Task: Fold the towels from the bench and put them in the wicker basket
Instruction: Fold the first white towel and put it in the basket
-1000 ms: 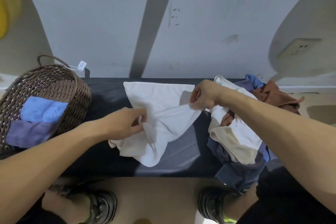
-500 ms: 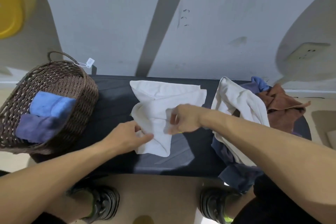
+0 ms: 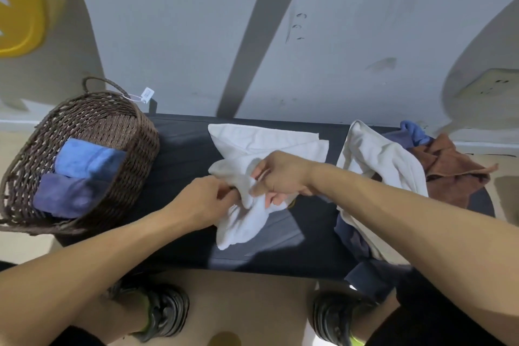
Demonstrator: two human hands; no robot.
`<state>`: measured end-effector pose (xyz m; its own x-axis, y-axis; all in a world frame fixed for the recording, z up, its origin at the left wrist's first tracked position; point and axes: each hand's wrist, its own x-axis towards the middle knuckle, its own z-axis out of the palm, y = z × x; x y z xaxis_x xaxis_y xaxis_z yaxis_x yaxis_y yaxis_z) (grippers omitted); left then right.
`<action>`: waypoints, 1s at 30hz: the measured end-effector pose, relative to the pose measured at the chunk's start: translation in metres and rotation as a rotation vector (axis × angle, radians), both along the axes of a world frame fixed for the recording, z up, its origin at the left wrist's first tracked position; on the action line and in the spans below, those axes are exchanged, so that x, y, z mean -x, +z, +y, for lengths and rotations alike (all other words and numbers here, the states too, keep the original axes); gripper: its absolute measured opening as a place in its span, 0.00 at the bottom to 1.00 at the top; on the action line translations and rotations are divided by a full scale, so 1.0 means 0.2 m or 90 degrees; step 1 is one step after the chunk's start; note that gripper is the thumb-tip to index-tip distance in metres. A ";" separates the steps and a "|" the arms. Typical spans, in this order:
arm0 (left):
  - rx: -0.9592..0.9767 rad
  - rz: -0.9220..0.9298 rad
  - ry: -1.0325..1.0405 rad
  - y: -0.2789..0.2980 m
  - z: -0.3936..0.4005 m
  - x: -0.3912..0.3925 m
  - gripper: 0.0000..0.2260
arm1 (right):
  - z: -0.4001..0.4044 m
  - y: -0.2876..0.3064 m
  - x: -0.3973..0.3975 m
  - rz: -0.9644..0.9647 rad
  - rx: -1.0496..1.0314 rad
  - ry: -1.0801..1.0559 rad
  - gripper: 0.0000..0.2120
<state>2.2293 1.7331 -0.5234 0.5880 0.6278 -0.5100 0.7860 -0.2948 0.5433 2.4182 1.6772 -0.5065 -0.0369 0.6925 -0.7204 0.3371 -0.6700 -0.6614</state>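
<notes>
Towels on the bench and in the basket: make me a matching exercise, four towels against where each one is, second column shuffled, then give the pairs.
Column one:
1. white towel
2. light blue towel
3. brown towel
4. cream towel

Column two:
A. far right end of the bench
B. gripped by both hands, left hand and right hand
C. inside the wicker basket
D. draped over the pile, right of the hands

Pairs: 1-B, 2-C, 3-A, 4-D

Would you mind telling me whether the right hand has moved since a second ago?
Yes. The right hand has come leftward and toward the bench's near edge, meeting the left hand on the white towel.
</notes>
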 end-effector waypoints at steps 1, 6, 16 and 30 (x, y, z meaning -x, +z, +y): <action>0.076 -0.086 0.079 0.03 0.00 0.00 0.21 | 0.01 0.03 -0.01 0.008 -0.019 -0.037 0.10; 0.291 -0.284 0.190 0.11 -0.03 0.00 0.29 | -0.02 0.10 0.03 0.107 -0.101 -0.220 0.09; 0.443 -0.414 0.334 0.14 0.01 0.03 0.09 | -0.19 0.15 0.10 0.072 -0.213 -0.109 0.17; 0.246 -0.335 0.289 0.15 -0.01 0.05 0.12 | -0.22 0.27 -0.12 0.012 -0.086 0.132 0.04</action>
